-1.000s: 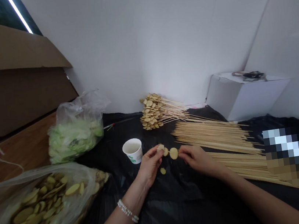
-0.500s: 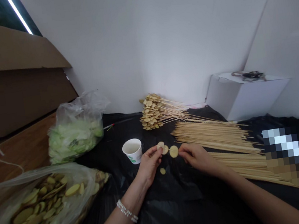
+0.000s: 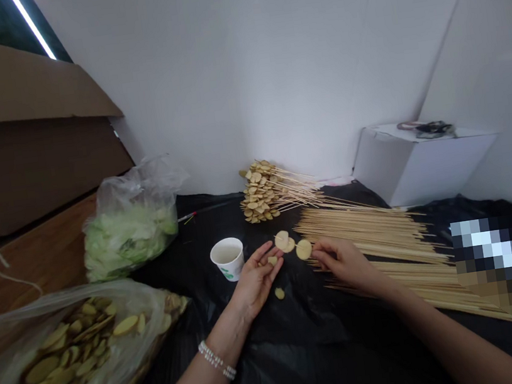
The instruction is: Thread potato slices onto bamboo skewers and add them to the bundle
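Note:
My right hand [image 3: 344,265] pinches a thin wooden skewer; its shaft is mostly hidden by the hand. Threaded on it are several pale round potato slices [image 3: 303,249], two overlapping towards the tip and one nearer my fingers. My left hand [image 3: 258,281], with a beaded bracelet at the wrist, is just left of the skewer tip, palm turned up. A small potato slice [image 3: 272,260] sits between its thumb and fingers. Another small slice [image 3: 280,293] lies on the black plastic sheet [image 3: 290,365] below my hands.
A white paper cup [image 3: 228,259] stands left of my hands. Loaded potato skewers [image 3: 260,191] are piled by the wall. Bare skewers [image 3: 367,233] lie to the right. Bags of sliced potatoes [image 3: 56,366] and green leaves [image 3: 129,238] sit left; a white box [image 3: 423,162] stands back right.
My left hand has let go of the overlapping slices on the skewer and its fingers have spread, showing a small slice. My right hand has drawn the skewer slightly up and right.

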{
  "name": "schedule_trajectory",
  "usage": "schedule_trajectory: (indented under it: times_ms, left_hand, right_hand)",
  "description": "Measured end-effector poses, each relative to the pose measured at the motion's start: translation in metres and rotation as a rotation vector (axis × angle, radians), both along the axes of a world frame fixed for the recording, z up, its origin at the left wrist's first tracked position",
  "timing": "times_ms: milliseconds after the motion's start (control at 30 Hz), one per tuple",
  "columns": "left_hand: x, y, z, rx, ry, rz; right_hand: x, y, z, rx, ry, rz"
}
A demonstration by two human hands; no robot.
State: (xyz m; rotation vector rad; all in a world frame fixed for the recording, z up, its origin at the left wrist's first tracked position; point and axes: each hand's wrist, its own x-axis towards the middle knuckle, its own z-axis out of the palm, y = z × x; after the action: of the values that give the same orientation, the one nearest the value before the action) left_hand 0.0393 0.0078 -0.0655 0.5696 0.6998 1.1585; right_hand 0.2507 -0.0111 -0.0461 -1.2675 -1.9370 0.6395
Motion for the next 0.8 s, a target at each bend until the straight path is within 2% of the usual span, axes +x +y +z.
schedule_trajectory:
  times_ms: [333,800]
  left_hand:
    - [-0.002,0.001,0.0,-0.005,0.074,0.109]
    - [-0.003,0.003,-0.002,0.003,0.096,0.127]
  right_hand:
    - [0.007,0.0,0.003,-0.116,-0.087,0.055]
    - [0.01,-0.002,0.007,-0.126,-0.147,0.089]
